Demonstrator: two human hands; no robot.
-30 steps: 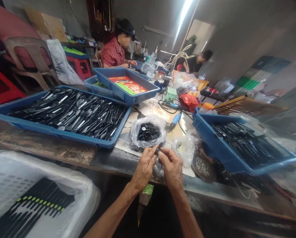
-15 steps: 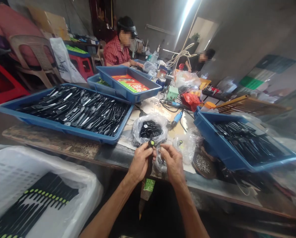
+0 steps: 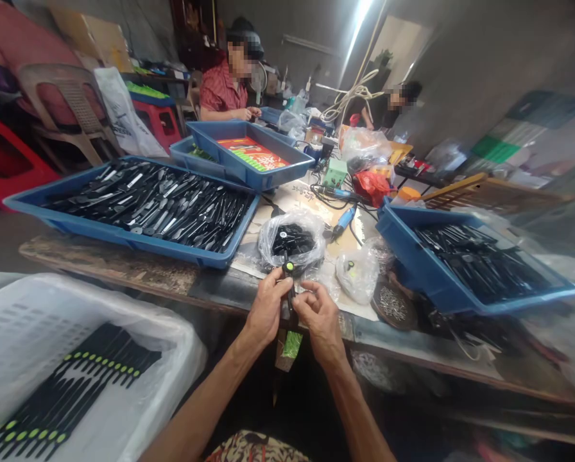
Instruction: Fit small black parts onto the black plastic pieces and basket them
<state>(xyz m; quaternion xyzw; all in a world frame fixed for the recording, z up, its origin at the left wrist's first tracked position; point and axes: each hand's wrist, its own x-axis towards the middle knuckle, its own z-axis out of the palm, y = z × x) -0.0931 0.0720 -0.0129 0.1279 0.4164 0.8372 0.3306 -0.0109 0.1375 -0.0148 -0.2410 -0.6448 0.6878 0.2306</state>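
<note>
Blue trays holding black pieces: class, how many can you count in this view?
2: a large blue tray at the left of the view and a tilted blue tray at the right. Others could be hidden.

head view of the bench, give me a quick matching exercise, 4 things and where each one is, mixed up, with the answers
Things:
1. white plastic crate
2. blue corded tool
3. black piece with a green dot
4. clear plastic bag of black parts

Places:
A. in the left hand, beside the right hand
B. on the bench, just beyond the hands
C. in front of the bench edge, lower left of the view
D. on the bench, beyond the right hand

Pairs: 1-C, 2-D, 3-A, 4-B
</note>
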